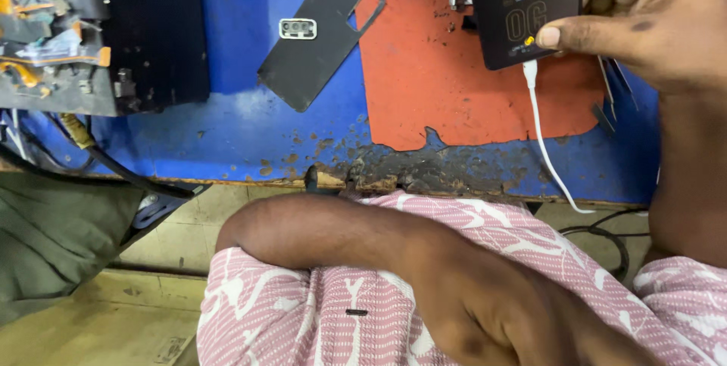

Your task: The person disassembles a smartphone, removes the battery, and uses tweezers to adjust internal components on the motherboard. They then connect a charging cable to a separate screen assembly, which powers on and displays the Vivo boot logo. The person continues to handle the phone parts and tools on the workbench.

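The right hand's thumb presses flat on the lower front corner of a black phone, and the other fingers curl behind its edge, so the phone is pinched between thumb and fingers and held up over the workbench. A white cable is already plugged into the phone's bottom end, just below the thumb tip, and the screen glows with a charging display, so the plugging-in looks done; whatever comes after is not yet under way, as no tool is in either hand. From the phone, the cable hangs down across the orange patch of the bench and drops over the bench's worn front edge. To the left of the phone a dark phone back cover lies flat on the blue surface, with a small silver camera frame just beside it, both untouched. Further left of the phone sits a black block of equipment. The right forearm rises steeply from the lower right to the phone. The left hand rests low on the pink patterned lap, well below the phone, fingers loosely curled and holding nothing, its forearm lying across the lap.
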